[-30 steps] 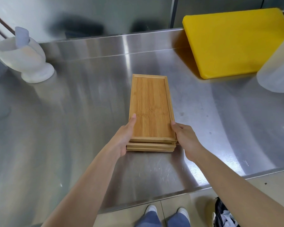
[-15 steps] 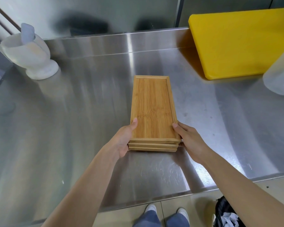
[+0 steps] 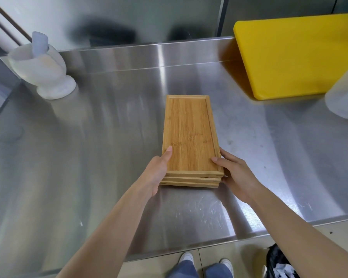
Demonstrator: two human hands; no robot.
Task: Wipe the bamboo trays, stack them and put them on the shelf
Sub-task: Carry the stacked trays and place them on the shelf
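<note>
A stack of three bamboo trays [image 3: 189,127] lies lengthwise on the steel table [image 3: 88,157], its near end towards me. My left hand [image 3: 157,173] grips the stack's near left corner, thumb on the top tray's rim. My right hand [image 3: 235,175] holds the near right corner, thumb over the rim and fingers along the side. The lower trays show only at their near edges. No shelf is in view.
A white stone mortar with a pestle [image 3: 42,67] stands at the back left. A yellow cutting board [image 3: 297,55] leans at the back right, with a translucent tub [image 3: 344,97] in front of it. The table's front edge [image 3: 189,249] runs just above my shoes.
My right thumb has come further onto the top tray's rim and both hands sit tighter on the stack's near corners. The stack itself has stayed in place.
</note>
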